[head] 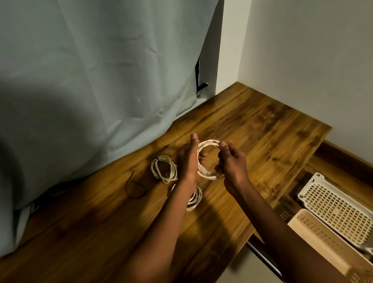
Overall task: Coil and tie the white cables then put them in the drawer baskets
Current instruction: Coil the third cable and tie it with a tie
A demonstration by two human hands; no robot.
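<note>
Now, above the brown wooden tabletop [262,126], a white coiled cable loop [206,144] is hanging between both hands — the left hand [187,161] is gripping its left side, the right hand [231,161] pinching its right side — beside a tied white cable coil [164,169].

both hands [189,162] [231,162] hold a white cable coil [206,143].

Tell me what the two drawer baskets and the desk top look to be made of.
White perforated basket and beige perforated basket: apparently moulded plastic, judging by the regular grid holes and smooth rims. Brown desk top: wood or wood-look laminate, with visible grain and a slight sheen.
</note>
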